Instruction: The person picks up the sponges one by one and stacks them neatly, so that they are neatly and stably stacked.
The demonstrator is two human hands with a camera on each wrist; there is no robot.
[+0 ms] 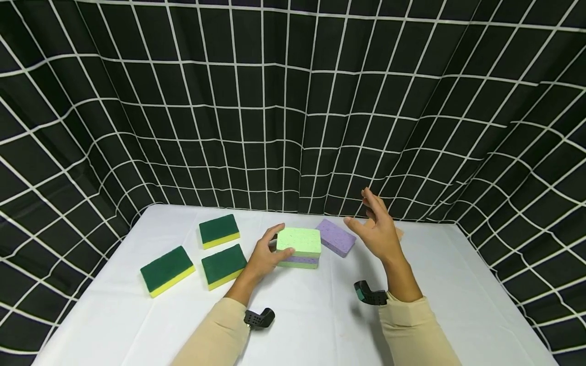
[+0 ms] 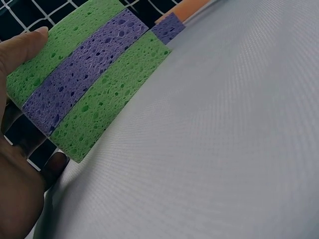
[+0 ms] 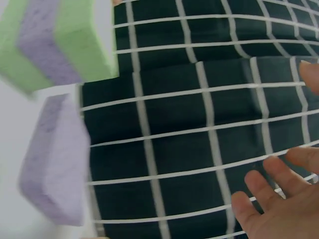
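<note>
At the middle of the table, three sponges are stacked: a light green sponge (image 1: 299,239) on top, a purple sponge (image 2: 87,69) between, and another green sponge (image 2: 112,94) at the bottom. My left hand (image 1: 265,256) grips the top green sponge from its left side, thumb along the front edge and fingers behind. Another purple sponge (image 1: 336,238) lies flat just right of the stack. Above the table to its right, my right hand (image 1: 377,231) is raised, fingers extended and thumb apart, holding nothing. Behind it, an orange sponge (image 1: 400,234) is mostly hidden.
Three green-and-yellow scouring sponges lie on the left: one at the back (image 1: 220,230), one farther left (image 1: 167,270), and one beside my left wrist (image 1: 223,265). A white cloth (image 1: 311,320) covers the table. Black curtains with a white grid (image 1: 274,127) surround it.
</note>
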